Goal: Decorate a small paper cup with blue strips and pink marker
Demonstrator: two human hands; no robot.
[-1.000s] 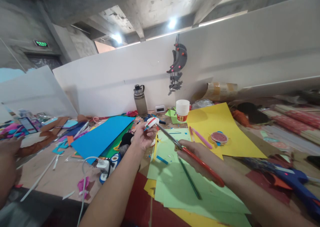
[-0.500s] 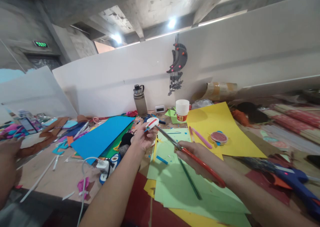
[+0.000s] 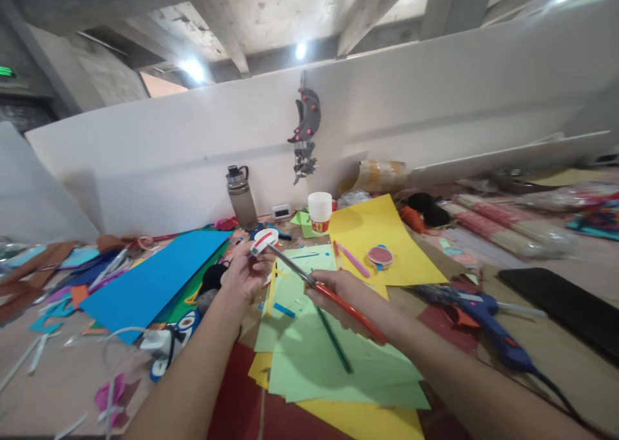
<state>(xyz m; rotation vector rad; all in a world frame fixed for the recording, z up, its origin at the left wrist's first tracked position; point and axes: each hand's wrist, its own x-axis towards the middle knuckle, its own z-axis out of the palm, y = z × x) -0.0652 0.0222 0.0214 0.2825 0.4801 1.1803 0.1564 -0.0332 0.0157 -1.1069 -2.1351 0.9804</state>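
My left hand [image 3: 244, 273] pinches a small white round piece with a red stripe [image 3: 265, 238], which looks like part of a paper cup. My right hand [image 3: 333, 290] is wrapped round red-handled scissors [image 3: 355, 312]. Their metal blades point up and left, with the tips at the white piece's edge; whether they touch it I cannot tell. Beneath both hands lie light green paper sheets [image 3: 348, 379], with a dark green pencil-like stick [image 3: 334, 340] and a blue paper scrap [image 3: 284, 310] on top.
A blue sheet [image 3: 155, 279] lies left, near a power strip [image 3: 186, 327]. Behind stand a bottle [image 3: 242, 201] and stacked paper cups [image 3: 320, 211]. Yellow paper [image 3: 411, 259] carries a pink marker [image 3: 355, 262] and a round pink piece [image 3: 380, 256]. A blue glue gun [image 3: 503, 337] lies right.
The view has turned right, so everything sits further left and a black flat object shows at right. A hand at the far left has left view. Both my hands keep their holds.
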